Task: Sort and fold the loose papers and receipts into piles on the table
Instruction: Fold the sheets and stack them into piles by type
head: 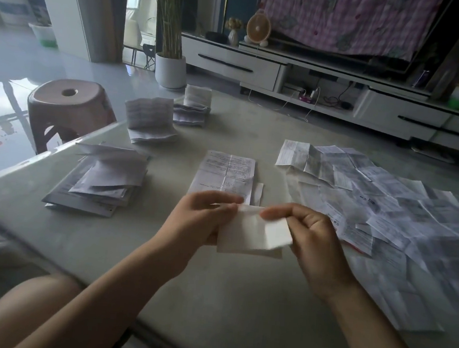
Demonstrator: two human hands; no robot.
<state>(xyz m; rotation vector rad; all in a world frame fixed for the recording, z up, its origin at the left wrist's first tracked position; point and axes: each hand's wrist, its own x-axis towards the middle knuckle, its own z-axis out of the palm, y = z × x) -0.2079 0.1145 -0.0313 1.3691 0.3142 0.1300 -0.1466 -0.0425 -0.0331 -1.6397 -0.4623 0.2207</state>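
In the lower middle of the frame I have both hands over the worktop [212, 297], with a small white folded paper [248, 236] held between them. My left hand [205, 216] takes the paper's left edge, thumb on top and fingers curled underneath, so its grip is pinching the paper. My right hand [310, 233] comes in from the right, and its grip is also pinched on the paper, fingertips at the top edge close to the left thumb. The paper is blurred; its right part looks raised like a flap over the layer beneath, and I cannot tell whether its lower edge touches the worktop.

Just above the hands, at the centre of the frame, a creased printed sheet [227, 173] lies flat. From the middle right down to the lower right, a spread of loose papers and receipts [385, 215] covers the worktop, overlapping and mostly unfolded. At the left of the frame sits an untidy near pile [102, 185] of folded papers, its top sheets lifting. Farther back, left of centre, is a second pile [149, 122], and just beyond it to the right a third pile [192, 112] with a folded piece standing at its back.

Beside the worktop's left edge stands a brown stool [68, 104] with a hole in its seat. Along the top of the frame runs a low white cabinet [232, 63] carrying a small round fan [258, 26], with a pink patterned cloth [347, 17] hanging above it
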